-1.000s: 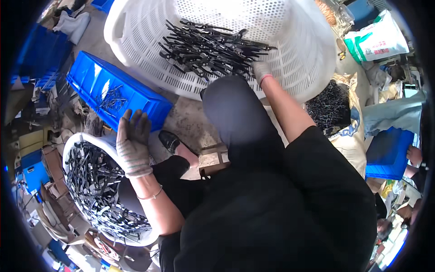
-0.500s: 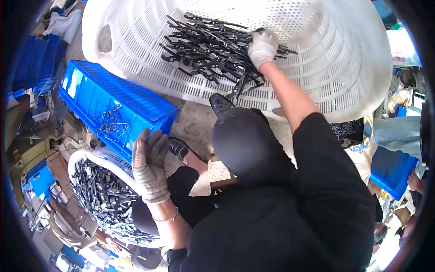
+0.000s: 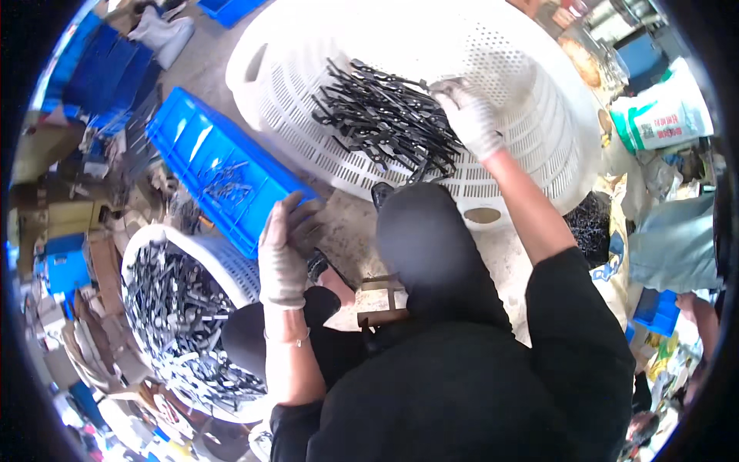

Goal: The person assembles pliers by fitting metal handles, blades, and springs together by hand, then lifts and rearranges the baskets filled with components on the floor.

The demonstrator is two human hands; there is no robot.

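A heap of slender black parts with jointed-looking ends (image 3: 385, 115) lies in a big white slotted plastic basket (image 3: 539, 165). At the heap's right end is my right hand (image 3: 471, 117) in a pale work glove. Its fingers are bent together at the part ends, and what they grip is hidden. My left hand (image 3: 285, 258), gloved too, is raised in front of the blue crate (image 3: 254, 185), fingers apart and slightly curved, nothing in them. Some thin dark pieces (image 3: 225, 185) lie in that crate.
A smaller white basket (image 3: 239, 273) full of short black and grey parts (image 3: 185, 323) stands at my left. Right of my knee is a sack (image 3: 613, 223) beside dark small pieces (image 3: 589, 231). A white and green bag (image 3: 666, 115) lies far right. Another person's arm (image 3: 699, 316) shows there.
The view has swung, so the baskets and crate sit differently in it. My right hand stays at the heap's right end. The left hand's fingers have curled a little and it stays raised.
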